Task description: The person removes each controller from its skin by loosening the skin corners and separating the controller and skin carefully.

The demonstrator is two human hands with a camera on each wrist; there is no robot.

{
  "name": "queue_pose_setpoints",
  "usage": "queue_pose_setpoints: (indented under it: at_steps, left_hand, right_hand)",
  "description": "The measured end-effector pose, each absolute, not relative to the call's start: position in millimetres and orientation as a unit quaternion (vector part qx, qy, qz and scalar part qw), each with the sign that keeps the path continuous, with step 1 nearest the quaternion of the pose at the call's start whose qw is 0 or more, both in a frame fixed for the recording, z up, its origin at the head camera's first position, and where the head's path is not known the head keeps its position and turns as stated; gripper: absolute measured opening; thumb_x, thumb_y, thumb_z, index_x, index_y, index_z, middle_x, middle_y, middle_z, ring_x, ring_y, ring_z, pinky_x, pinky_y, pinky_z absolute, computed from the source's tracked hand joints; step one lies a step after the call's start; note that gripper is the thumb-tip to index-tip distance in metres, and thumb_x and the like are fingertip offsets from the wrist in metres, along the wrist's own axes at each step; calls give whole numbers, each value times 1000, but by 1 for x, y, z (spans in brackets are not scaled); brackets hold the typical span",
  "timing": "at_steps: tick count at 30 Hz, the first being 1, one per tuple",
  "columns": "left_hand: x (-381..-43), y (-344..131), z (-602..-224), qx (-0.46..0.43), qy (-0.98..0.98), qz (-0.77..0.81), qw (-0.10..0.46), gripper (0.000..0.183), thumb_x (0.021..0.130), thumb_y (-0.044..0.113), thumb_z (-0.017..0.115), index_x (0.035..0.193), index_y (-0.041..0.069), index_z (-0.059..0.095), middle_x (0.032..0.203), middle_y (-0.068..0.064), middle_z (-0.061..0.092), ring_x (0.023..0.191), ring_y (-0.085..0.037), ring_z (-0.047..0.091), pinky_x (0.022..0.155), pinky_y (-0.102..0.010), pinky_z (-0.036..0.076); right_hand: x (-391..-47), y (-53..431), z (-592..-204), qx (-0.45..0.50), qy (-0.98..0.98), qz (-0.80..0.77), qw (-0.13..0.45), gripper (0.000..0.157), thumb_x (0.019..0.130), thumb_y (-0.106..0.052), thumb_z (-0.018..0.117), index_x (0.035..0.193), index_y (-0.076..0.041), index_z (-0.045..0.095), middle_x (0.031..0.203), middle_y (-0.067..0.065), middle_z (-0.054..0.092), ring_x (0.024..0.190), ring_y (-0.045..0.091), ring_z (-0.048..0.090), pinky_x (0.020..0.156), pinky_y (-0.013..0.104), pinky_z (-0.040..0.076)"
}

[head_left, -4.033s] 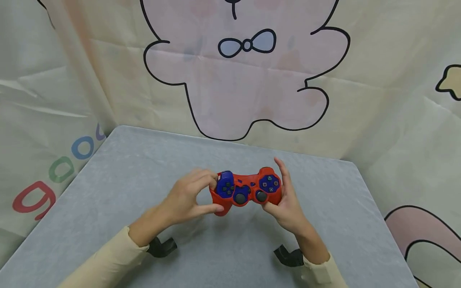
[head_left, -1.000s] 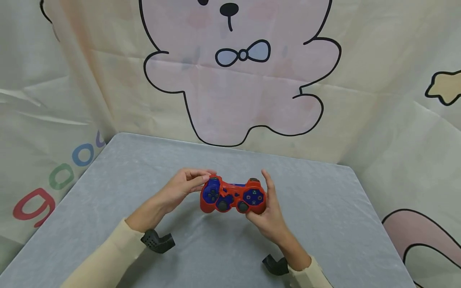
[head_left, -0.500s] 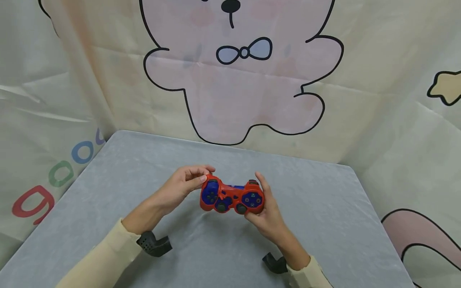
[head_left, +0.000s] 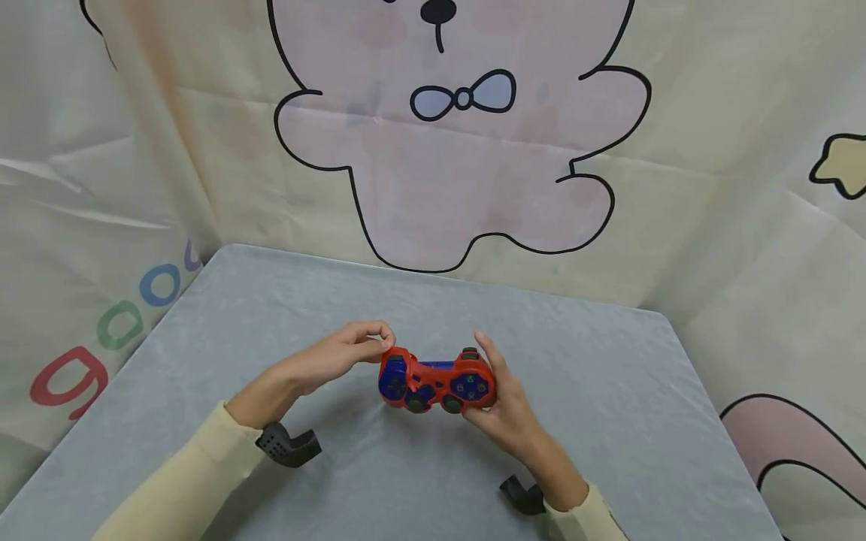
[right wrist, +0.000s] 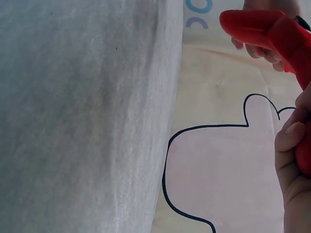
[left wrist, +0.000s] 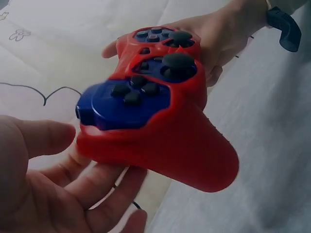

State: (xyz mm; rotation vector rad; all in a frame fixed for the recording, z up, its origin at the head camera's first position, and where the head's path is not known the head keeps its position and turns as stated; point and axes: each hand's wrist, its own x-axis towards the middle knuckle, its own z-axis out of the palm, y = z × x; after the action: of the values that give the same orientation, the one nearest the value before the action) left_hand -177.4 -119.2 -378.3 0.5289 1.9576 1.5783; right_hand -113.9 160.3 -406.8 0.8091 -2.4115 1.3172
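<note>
"Well, where do we find the game controller point(head_left: 436, 379)?"

"We see it held up off the grey table point(head_left: 271, 293), between 2 bare hands, its buttons and 2 thumbsticks point(head_left: 452, 404) uppermost."

"How is the right hand point(head_left: 507, 417) set?"

"At the controller's right end, curled snugly round the grip; 1 finger stretches up past the controller's top edge."

"What of the left hand point(head_left: 341, 353)?"

"At the controller's left end, thumb and forefinger drawn nearly together, pinching the red upper corner. We see the other fingers loosely bent below that end; some fingertips are hidden from us."

"And around it?"

"Nearer us than the controller, 2 black wrist cameras point(head_left: 287, 445), 1 per wrist, beside cream sleeves point(head_left: 196, 473). Beyond the controller hangs a printed cloth point(head_left: 223, 165) with a pink cartoon animal point(head_left: 467, 188) in a blue bow point(head_left: 463, 98). Far to the controller's left we have coloured letters point(head_left: 68, 382)."
</note>
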Motion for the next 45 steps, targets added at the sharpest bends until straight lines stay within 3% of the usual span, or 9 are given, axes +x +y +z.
queue_pose_setpoints:
  at_steps: [5, 11, 18, 25, 30, 38, 45]
  left_hand:
    - [-177, -118, -378, 209, 722, 607, 258, 21, 99, 32, 55, 102, 11, 57, 94, 4, 64, 112, -22, 58, 105, -47, 40]
    - [-176, -116, -376, 254, 731, 596, 215, 20, 98, 27, 56, 96, 7, 59, 103, -2, 60, 108, -23, 54, 93, -37, 46]
    - [-174, -114, -381, 266, 665, 665, 213, 22, 104, 25, 44, 96, 7, 55, 110, 0, 56, 116, -20, 52, 103, -35, 43]
    - [-176, -108, -383, 278, 675, 648, 219, 17, 102, 23, 48, 107, 8, 56, 114, -4, 57, 114, -22, 54, 101, -36, 45]
    - [-181, -114, -384, 341, 678, 600, 252, 26, 103, 19, 45, 124, 14, 58, 118, -7, 59, 110, -23, 56, 97, -37, 49]
    - [-187, -122, -376, 426, 638, 541, 346, 21, 103, 22, 46, 114, 7, 55, 108, -7, 57, 99, -18, 56, 88, -33, 50]
    - [-192, -123, -377, 440, 603, 539, 391, 34, 96, 38, 58, 111, 8, 48, 127, -5, 50, 126, -24, 47, 103, -41, 43]
  right_hand:
    - [-117, 165, -412, 282, -822, 476, 135, 107, 58, 25, 70, 150, -2, 22, 100, 18, 67, 79, 5, 57, 62, 25, 56]
    - [-123, 171, -422, 272, -829, 466, 146, 108, 59, 24, 74, 150, -4, 23, 99, 16, 69, 78, 3, 57, 63, 23, 56]
    - [-125, 172, -422, 263, -812, 506, 126, 108, 60, 25, 71, 151, -6, 21, 109, 17, 64, 83, 2, 58, 63, 25, 57]
    - [-121, 177, -418, 243, -795, 552, 63, 109, 69, 19, 72, 154, -17, 16, 111, 18, 62, 83, 6, 62, 64, 28, 59]
    - [-121, 177, -414, 257, -789, 557, 23, 110, 71, 16, 73, 155, -18, 12, 113, 19, 63, 82, 6, 63, 63, 29, 58]
    - [-117, 175, -408, 270, -767, 582, -21, 112, 74, 12, 74, 156, -22, 7, 108, 22, 66, 81, 5, 65, 59, 30, 57]
    - [-115, 172, -409, 287, -750, 596, -27, 111, 74, 14, 73, 156, -16, 4, 112, 17, 65, 83, 5, 65, 60, 31, 58]
